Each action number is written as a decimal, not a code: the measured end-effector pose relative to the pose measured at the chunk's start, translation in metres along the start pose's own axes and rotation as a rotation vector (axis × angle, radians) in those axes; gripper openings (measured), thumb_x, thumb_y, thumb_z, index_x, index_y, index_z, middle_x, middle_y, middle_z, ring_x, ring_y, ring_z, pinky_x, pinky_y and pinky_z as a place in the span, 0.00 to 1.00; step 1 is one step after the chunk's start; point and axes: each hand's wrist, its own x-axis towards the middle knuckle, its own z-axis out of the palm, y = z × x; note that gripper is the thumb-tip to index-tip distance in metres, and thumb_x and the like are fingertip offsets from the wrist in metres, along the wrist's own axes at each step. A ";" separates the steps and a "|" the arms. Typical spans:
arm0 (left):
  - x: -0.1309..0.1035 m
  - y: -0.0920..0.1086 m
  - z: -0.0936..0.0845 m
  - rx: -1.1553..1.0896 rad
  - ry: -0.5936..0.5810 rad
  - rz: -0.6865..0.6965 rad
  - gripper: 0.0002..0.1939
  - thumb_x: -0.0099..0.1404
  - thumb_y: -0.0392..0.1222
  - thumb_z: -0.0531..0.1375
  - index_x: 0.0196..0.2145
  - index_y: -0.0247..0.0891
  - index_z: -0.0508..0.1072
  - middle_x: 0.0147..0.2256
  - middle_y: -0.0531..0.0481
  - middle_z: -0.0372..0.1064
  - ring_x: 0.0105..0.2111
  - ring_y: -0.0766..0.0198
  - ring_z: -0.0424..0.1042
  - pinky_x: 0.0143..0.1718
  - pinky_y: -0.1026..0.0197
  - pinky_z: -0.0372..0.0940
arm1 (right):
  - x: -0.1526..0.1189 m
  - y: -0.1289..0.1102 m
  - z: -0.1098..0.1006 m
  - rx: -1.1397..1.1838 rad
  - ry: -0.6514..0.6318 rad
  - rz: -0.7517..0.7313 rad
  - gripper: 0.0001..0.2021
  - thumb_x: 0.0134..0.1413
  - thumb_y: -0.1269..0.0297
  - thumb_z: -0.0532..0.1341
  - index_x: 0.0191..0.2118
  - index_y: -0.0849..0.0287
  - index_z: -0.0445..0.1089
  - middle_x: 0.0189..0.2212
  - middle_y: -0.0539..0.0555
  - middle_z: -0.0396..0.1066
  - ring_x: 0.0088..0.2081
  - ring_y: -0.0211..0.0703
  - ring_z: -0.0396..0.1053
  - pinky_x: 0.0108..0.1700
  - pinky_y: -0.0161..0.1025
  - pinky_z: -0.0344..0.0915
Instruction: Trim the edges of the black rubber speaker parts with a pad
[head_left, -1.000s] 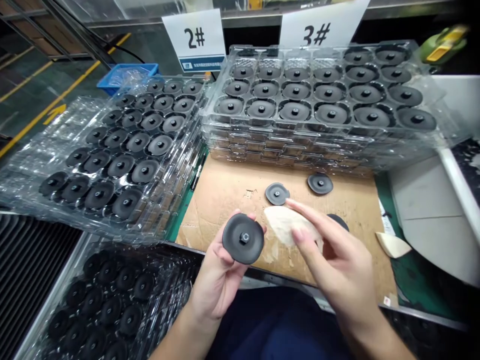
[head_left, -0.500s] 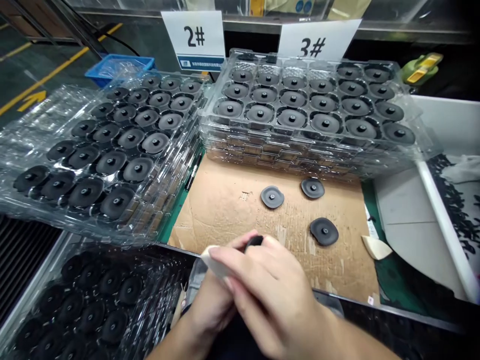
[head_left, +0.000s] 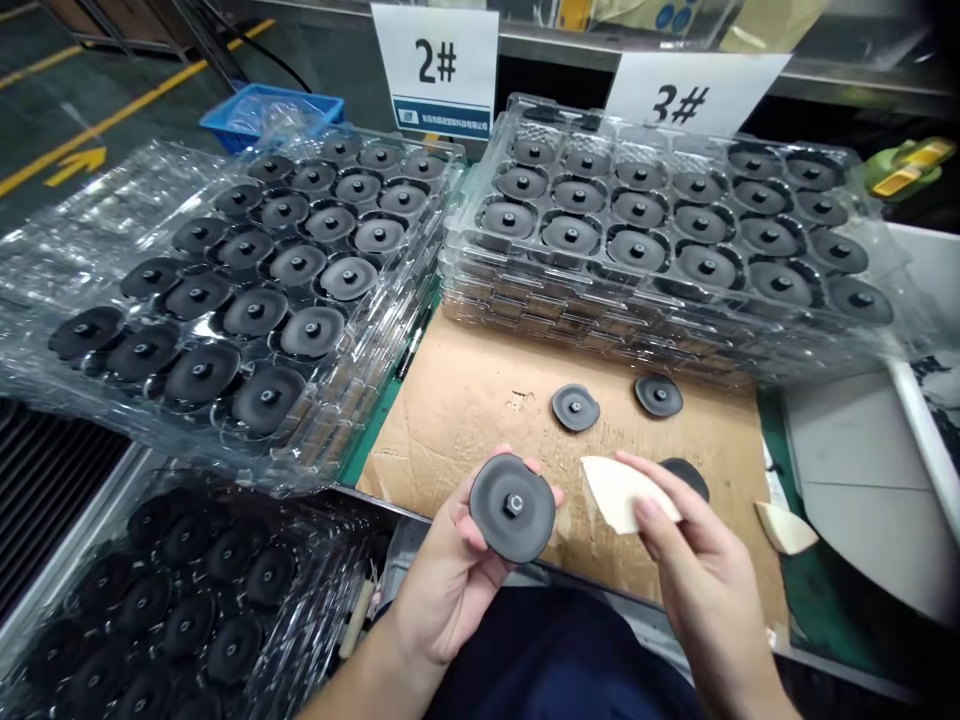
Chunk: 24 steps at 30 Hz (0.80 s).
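A round black disc (head_left: 513, 508) with a small raised hub faces up in my left hand (head_left: 450, 570), its edge held by the fingers. My right hand (head_left: 705, 570) pinches a cream-coloured, leaf-shaped pad (head_left: 626, 492) between thumb and fingers, just right of the disc and apart from it. On the cardboard sheet (head_left: 465, 390) lie two black discs (head_left: 575, 407) (head_left: 658, 395), and a third (head_left: 686, 478) is partly hidden behind my right hand. Another cream pad (head_left: 785, 528) rests at the cardboard's right edge.
Stacked clear trays of black discs stand at the left (head_left: 300, 420) and back right (head_left: 555, 290). More discs sit in a lower tray (head_left: 187, 625) at bottom left. A blue bin (head_left: 225, 118) is behind; a white container (head_left: 915, 420) is at right.
My hands, together before, have moved apart. The black disc, mostly hidden before, now shows its face in my left hand, and my right hand has carried the cream pad to the right.
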 end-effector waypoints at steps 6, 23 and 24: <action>0.002 0.001 -0.001 0.036 0.042 -0.018 0.26 0.46 0.44 0.68 0.45 0.43 0.72 0.46 0.48 0.71 0.45 0.56 0.70 0.45 0.63 0.65 | -0.006 -0.051 0.015 -0.149 -0.021 -0.281 0.16 0.56 0.68 0.56 0.50 0.51 0.65 0.43 0.51 0.70 0.39 0.42 0.68 0.39 0.37 0.66; -0.005 0.025 -0.005 0.089 -0.005 -0.002 0.25 0.44 0.41 0.70 0.42 0.46 0.74 0.42 0.53 0.73 0.41 0.57 0.72 0.45 0.60 0.66 | 0.003 -0.081 0.020 -0.220 -0.512 -0.564 0.15 0.55 0.75 0.53 0.48 0.61 0.65 0.28 0.52 0.68 0.29 0.36 0.65 0.32 0.33 0.64; -0.004 0.025 -0.005 0.093 -0.020 0.000 0.24 0.44 0.40 0.70 0.42 0.45 0.74 0.42 0.53 0.74 0.41 0.59 0.72 0.45 0.62 0.66 | 0.003 -0.080 0.014 -0.270 -0.482 -0.539 0.16 0.55 0.75 0.53 0.49 0.61 0.65 0.27 0.52 0.68 0.28 0.37 0.64 0.31 0.33 0.63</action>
